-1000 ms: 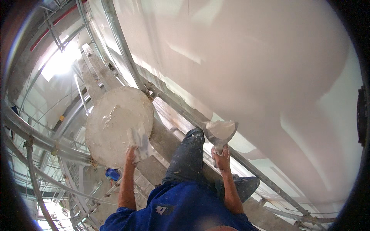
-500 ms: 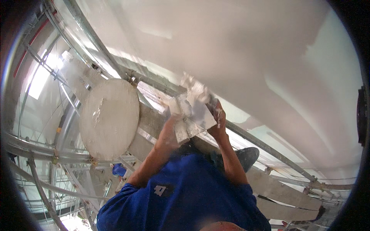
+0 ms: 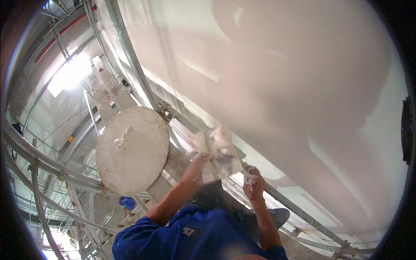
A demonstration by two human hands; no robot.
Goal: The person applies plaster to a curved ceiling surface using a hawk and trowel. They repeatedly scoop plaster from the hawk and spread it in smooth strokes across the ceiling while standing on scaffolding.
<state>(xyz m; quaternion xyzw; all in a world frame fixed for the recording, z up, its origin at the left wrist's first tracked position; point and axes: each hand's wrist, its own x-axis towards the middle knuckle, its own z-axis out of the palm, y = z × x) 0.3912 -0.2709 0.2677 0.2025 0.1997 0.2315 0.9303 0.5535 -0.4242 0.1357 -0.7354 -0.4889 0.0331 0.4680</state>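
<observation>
My left hand grips a flat rectangular plastering trowel, blurred, with pale wet compound heaped on it. Just right of it my right hand is closed round the handle of a second trowel, whose head is mostly hidden behind the flat one. To the left of both hands sits a round board smeared with pale compound, with a ridged lump near its middle. My bent legs in dark trousers are below the tools.
A large wall with patches of pinkish compound fills the right side. Scaffold tubes run along its edge and at left, among narrow planks. A curved rail passes left of the board. A blue object lies lower down.
My left trowel has moved right from the round board to meet the right tool, where the compound is now heaped. Since half a second ago both hands have dropped slightly, the right moving outward.
</observation>
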